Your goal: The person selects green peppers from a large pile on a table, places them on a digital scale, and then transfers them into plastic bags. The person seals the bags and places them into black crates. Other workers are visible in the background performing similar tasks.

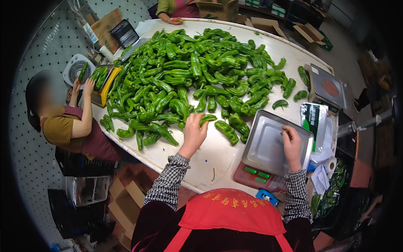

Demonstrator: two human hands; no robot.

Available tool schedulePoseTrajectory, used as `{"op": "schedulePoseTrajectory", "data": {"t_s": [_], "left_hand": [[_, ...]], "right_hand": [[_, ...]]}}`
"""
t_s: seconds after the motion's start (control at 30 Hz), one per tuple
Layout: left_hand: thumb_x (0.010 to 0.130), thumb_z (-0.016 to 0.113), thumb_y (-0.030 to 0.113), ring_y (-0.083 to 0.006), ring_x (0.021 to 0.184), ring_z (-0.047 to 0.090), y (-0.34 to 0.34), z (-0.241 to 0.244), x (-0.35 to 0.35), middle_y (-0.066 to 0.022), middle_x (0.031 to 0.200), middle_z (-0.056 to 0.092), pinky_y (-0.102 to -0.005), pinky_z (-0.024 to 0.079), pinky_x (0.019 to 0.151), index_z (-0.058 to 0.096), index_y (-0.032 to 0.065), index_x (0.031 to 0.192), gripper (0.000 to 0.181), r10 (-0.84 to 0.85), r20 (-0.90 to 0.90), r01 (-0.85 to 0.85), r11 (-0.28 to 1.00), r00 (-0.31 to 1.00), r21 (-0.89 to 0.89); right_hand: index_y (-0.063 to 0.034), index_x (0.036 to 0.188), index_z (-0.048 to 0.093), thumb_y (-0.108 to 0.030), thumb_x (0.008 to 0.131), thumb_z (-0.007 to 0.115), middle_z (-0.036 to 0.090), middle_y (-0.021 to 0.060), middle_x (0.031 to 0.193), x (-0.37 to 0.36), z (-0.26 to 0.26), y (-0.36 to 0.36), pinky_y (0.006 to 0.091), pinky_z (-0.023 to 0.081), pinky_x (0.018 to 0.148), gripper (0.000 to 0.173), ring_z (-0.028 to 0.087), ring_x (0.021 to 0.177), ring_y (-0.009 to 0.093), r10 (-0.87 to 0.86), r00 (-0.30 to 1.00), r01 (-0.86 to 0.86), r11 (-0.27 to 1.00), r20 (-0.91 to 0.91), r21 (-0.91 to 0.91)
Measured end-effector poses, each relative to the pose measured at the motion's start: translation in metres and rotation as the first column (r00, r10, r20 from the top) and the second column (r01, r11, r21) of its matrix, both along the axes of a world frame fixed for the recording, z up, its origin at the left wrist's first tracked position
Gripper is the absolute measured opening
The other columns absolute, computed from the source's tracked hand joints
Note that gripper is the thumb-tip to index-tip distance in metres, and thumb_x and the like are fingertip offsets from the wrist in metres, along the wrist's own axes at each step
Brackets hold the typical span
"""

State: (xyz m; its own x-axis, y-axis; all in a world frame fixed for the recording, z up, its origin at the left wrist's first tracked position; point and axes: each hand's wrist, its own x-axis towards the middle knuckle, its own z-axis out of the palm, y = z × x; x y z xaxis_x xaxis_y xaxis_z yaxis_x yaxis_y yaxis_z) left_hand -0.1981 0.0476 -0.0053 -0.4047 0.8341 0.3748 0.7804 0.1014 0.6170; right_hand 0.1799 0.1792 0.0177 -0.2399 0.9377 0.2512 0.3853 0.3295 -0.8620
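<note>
Among the spread of long green peppers (176,75) on the white table, my left hand (193,134) has its thumb and fingers around one small green pepper (208,118). My right hand (292,143) hovers over the metal pan (267,141) of a red digital scale (239,173). Its fingers are loosely curled, the thumb slightly apart from the index finger, and nothing shows in them. The pan holds no peppers, and green displays glow below it. Two larger peppers (226,131) lie between my left hand and the pan.
A second scale (327,83) stands at the table's right edge, with plastic packaging (315,123) and a paper roll (330,164) nearer me. At left, a co-worker (69,129) handles peppers at a yellow scale (108,88). Another person (178,9) stands at the far edge by cardboard boxes (217,9).
</note>
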Motion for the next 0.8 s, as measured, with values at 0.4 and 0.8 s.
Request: {"op": "schedulePoseTrajectory", "data": {"t_s": [0.4, 0.8], "left_hand": [[0.083, 0.083, 0.028, -0.0387, 0.121, 0.057, -0.015, -0.024, -0.189, -0.0228, 0.142, 0.055, -0.0523, 0.043, 0.102, 0.055, 0.0114, 0.144, 0.069, 0.205, -0.634, -0.451, 0.856, 0.746, -0.253], [0.076, 0.080, 0.025, -0.0390, 0.098, 0.070, 0.019, -0.013, -0.228, -0.0219, 0.112, 0.066, -0.0505, 0.059, 0.081, 0.058, 0.0105, 0.134, 0.064, 0.193, -0.461, -0.443, 0.723, 0.866, -0.530]], "right_hand": [[0.0033, 0.104, 0.071, -0.003, 0.093, 0.065, 0.072, 0.0173, 0.105, -0.170, 0.005, -0.016, 0.0353, 0.055, 0.079, 0.014, 0.072, 0.089, 0.031, 0.408, 0.911, -0.408, 0.913, 0.065, -0.014], [0.0021, 0.104, 0.074, -0.014, 0.097, 0.062, 0.074, 0.0152, 0.087, -0.265, -0.048, -0.044, 0.0341, 0.055, 0.071, 0.021, 0.072, 0.076, 0.023, 0.596, 0.803, -0.572, 0.769, -0.003, -0.285]]}}
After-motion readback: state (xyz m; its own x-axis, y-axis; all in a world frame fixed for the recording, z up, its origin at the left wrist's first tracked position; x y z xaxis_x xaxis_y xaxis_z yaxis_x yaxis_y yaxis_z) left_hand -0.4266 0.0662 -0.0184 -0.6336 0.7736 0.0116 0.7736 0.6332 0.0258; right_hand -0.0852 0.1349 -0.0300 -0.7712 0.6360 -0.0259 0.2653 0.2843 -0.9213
